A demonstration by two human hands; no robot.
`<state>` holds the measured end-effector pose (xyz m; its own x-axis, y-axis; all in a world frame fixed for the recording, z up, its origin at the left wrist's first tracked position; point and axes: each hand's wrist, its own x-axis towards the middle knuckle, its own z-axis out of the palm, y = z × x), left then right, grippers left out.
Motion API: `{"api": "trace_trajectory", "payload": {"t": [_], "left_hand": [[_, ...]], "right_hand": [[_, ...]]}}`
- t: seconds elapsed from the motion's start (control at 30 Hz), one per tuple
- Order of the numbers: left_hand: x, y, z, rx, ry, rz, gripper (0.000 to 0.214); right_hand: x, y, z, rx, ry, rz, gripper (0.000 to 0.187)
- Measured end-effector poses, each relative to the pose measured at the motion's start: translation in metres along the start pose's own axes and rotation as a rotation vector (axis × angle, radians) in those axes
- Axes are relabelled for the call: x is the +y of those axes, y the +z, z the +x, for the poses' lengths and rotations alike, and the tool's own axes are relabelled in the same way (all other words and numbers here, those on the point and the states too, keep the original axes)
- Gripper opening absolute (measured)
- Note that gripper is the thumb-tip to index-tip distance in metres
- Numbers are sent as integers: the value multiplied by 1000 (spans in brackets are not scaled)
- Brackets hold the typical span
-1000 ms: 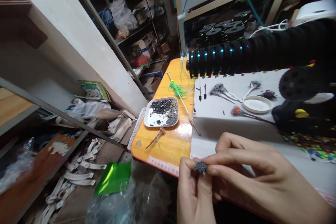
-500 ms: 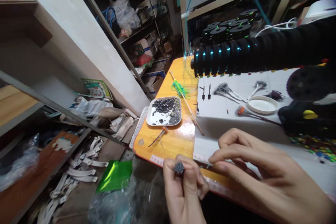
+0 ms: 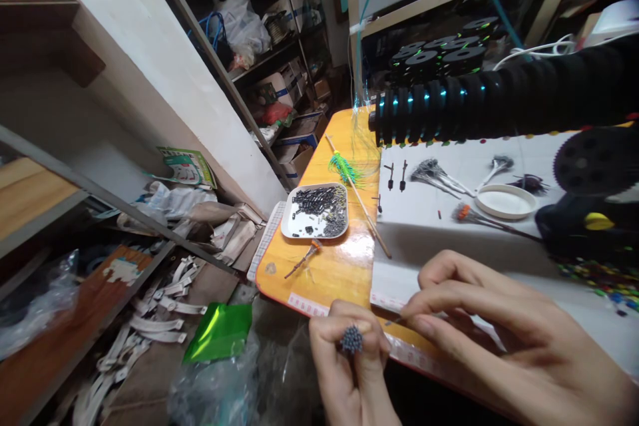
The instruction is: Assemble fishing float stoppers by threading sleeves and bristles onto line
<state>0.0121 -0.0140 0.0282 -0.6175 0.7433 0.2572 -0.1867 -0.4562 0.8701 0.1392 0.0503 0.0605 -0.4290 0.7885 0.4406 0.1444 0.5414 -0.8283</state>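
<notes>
My left hand is closed around a tight bundle of grey-tipped stems, tips facing the camera; the stems below are hidden in my fist. Just to its right, my right hand pinches a single thin stem between thumb and forefinger, its small grey tip pointing at the bundle. Farther back on the yellow table stands a white tray of small black and grey pieces. An orange-tipped sprig lies in front of the tray.
A wooden stick with a green tinsel tuft lies beside the tray. On the white sheet are grey-tipped bunches, an orange-tipped bunch and a round white lid. A black ribbed roller overhangs the table.
The bundle in my left hand has turned so more of its tips face the camera. My right hand's stem now shows between the hands. The view has shifted slightly.
</notes>
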Motion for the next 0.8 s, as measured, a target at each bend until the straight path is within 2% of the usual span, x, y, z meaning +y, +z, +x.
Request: {"api": "trace_trajectory", "payload": {"t": [0.17,0.3,0.4,0.63,0.8], "left_hand": [[-6,0,-3,3,-7,24,14],[-10,2,-10,-2,-60,15,14],[-9,5,-11,-3,-84,2,15],[6,11,1,52,-115,-271,17],[20,9,5,127,-91,-310,21]], "right_hand": [[-1,0,-1,40,43,54,19],[1,0,-3,10,104,167,11],[1,0,-3,-49,20,177,11],[-7,7,-2,-86,-177,-84,20],[-3,6,-1,-104,-208,-108,18]]}}
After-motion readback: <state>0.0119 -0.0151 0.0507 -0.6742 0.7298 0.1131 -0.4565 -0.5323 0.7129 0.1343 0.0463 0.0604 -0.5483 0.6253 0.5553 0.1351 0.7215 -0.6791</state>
